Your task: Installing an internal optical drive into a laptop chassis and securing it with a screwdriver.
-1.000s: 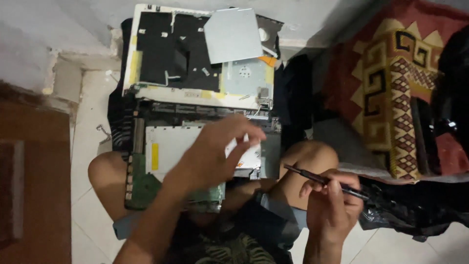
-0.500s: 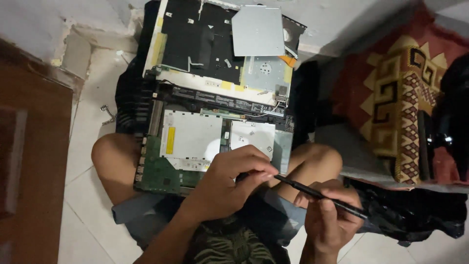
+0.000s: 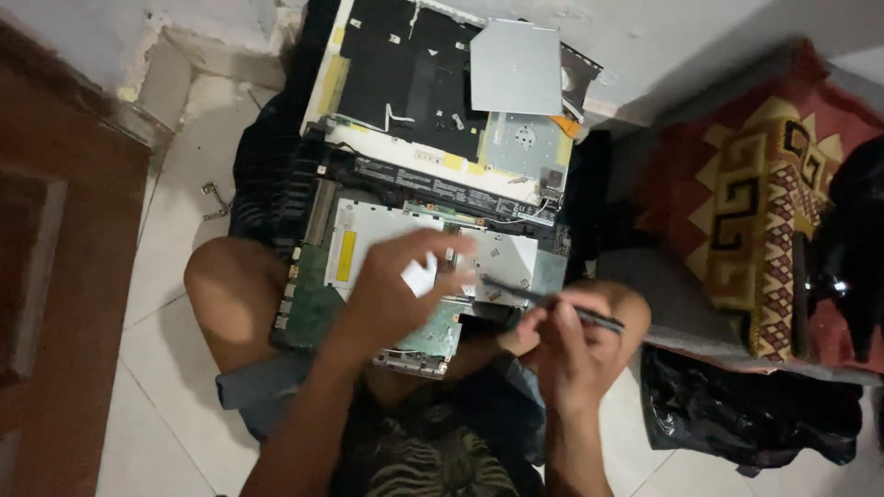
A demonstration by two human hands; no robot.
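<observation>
- We're looking down at an opened laptop chassis lying across the person's knees, circuit board and metal shields bared.
- The left hand lies flat over the middle of the board, fingers spread and loosely curled, pressing on a silver shield plate; it grips nothing that we can make out.
- The right hand is closed round a slim dark screwdriver, held like a pen, tip slanting up-left onto the plate just beside the left fingertips.
- We judge the step to be working a fastener or clip on that plate, one hand steadying, the other driving.
- The next move calls for the tip seated squarely and the board kept from sliding on the knees; the motion blur hides exactly what the tip meets.
- Beyond the chassis leans the detached cover panel with a grey optical drive on it; a patterned rug lies to the right.
</observation>
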